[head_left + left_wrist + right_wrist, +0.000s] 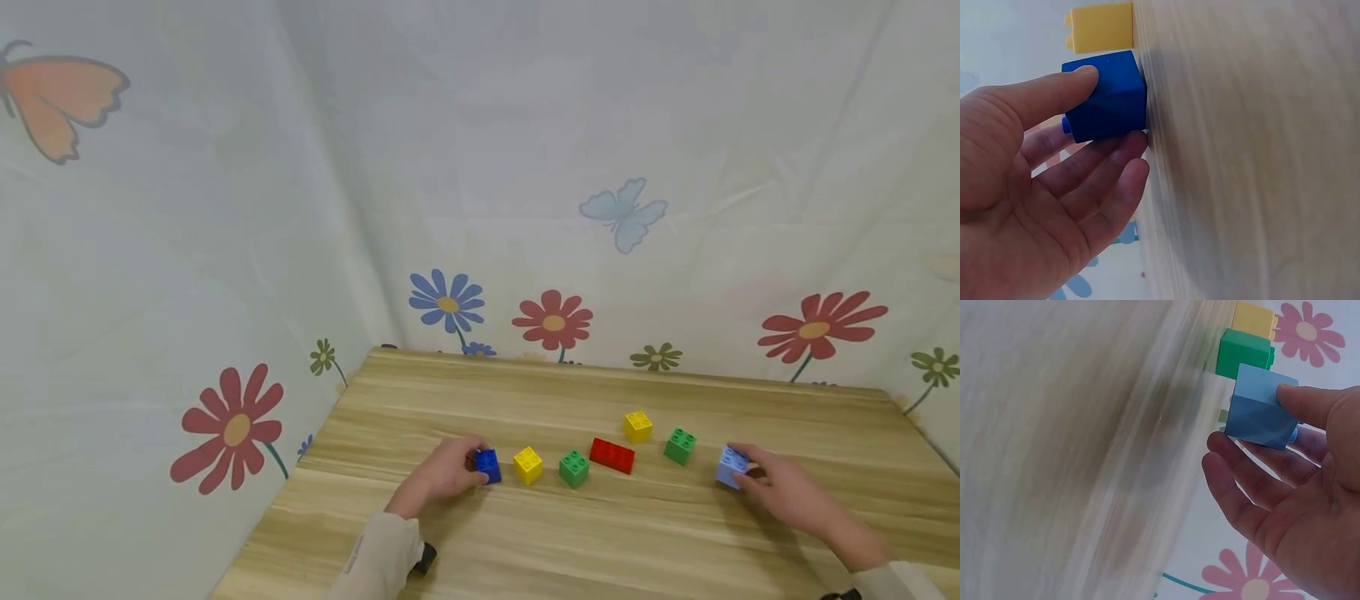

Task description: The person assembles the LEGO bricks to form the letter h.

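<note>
My left hand pinches a dark blue toy brick at the left end of a loose row of bricks. In the left wrist view the thumb lies on one side of that brick and the fingers on the other. At the row's right end, my right hand grips a light blue brick between thumb and fingers. The right wrist view shows the light blue brick with a gap between it and the tabletop. A yellow brick is nearest the left hand; a green brick is nearest the right.
Between the hands stand another green brick, a longer red brick and a second yellow brick. All rest on a wood-grain table. A pale curtain printed with flowers and butterflies hangs behind and beside the table.
</note>
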Demonstrator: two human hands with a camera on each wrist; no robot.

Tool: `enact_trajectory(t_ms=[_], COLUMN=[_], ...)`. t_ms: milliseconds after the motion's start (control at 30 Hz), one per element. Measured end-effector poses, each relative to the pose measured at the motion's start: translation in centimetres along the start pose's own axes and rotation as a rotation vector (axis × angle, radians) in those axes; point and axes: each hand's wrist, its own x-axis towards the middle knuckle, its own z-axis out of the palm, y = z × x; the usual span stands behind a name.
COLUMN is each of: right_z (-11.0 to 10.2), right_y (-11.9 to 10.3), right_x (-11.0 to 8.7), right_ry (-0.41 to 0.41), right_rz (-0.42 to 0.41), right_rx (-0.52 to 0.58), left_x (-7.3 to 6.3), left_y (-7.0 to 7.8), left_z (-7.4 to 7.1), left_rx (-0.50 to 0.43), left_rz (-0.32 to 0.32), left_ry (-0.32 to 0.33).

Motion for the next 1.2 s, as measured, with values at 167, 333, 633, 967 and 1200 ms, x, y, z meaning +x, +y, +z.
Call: enact_trajectory(t_ms=[167, 333, 633, 967, 1200], right_z=[-0.1, 0.1, 0.6, 1.0, 1.3], right_y=[-0.6, -0.9, -1.8, -2.9, -4.2], right_x=[0.1, 0.0, -0.2, -0.6, -0.8], right_ry=[-0.024, -0.026, -0.011, -0.018, -0.051], right_rz=[0.002, -0.011, -0.065, -0.088, -0.058], right_rx=[-0.002, 0.004, 0.022, 0.027, 0.037], left_x=[-0.4, -0.7, -1.2, -1.4, -1.5], left_y=[0.1, 0.6, 1.6, 2.5, 3.3], left_z=[0.1, 0.3, 0.5, 1.4, 1.9], left_rx=[0.032, 0.021, -0.014, -0.007, 0.001], left_rz=[0.029, 0.020, 0.017, 0.039, 0.072], left_ry=[-0.004, -0.020, -0.061, -0.082, -0.092])
